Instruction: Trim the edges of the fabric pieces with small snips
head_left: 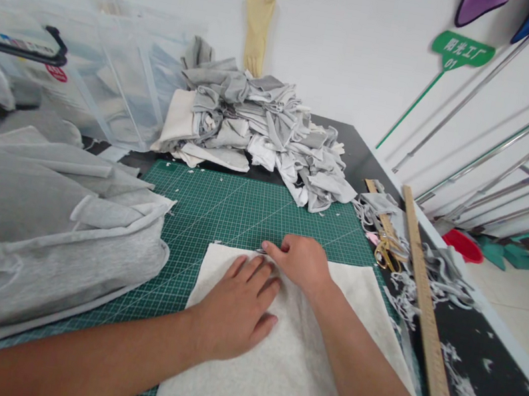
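A white fabric piece point(287, 364) lies flat on the green cutting mat point(222, 208). My left hand point(236, 308) presses palm-down on the fabric near its far edge, fingers spread. My right hand point(302, 262) rests at the fabric's far edge, pinching a small metal tool point(262, 250) whose tip pokes out to the left; what the tool is I cannot tell.
Grey fabric point(35, 234) is heaped at left. A pile of grey and white scraps point(260, 130) sits behind the mat. Clear plastic bins point(89, 60) stand at back left. A wooden ruler point(428, 313), scissors point(388, 249) and trimmings lie along the right edge.
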`<state>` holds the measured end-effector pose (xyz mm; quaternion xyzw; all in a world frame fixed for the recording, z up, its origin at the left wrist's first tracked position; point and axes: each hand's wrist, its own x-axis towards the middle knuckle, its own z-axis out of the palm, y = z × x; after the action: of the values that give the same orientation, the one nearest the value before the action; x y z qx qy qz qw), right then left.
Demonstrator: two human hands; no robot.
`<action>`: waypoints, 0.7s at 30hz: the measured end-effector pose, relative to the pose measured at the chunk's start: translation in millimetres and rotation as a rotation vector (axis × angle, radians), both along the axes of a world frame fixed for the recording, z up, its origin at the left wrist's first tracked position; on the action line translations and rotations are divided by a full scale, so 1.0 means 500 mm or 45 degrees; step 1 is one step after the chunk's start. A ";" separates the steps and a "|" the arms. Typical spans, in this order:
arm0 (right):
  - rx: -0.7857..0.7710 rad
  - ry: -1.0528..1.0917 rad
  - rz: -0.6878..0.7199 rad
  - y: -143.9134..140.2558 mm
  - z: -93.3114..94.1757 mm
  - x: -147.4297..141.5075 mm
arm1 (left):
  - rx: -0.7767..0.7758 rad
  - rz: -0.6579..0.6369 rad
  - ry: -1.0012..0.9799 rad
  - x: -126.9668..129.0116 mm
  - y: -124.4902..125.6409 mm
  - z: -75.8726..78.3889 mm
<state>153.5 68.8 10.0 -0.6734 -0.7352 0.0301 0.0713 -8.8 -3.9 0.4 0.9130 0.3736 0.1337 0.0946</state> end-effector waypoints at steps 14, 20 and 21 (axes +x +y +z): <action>0.026 0.021 0.033 0.002 -0.004 -0.010 | 0.011 -0.024 0.023 -0.003 0.004 0.001; 0.048 0.077 0.036 0.005 -0.010 -0.004 | 0.011 -0.029 0.018 -0.003 0.002 0.002; 0.052 0.085 0.039 0.004 -0.011 -0.004 | 0.012 -0.031 0.015 -0.003 0.002 0.002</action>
<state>151.8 71.0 4.5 -0.6591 -0.7431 0.0384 0.1091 -10.5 -2.7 1.5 0.9187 0.3625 0.1290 0.0895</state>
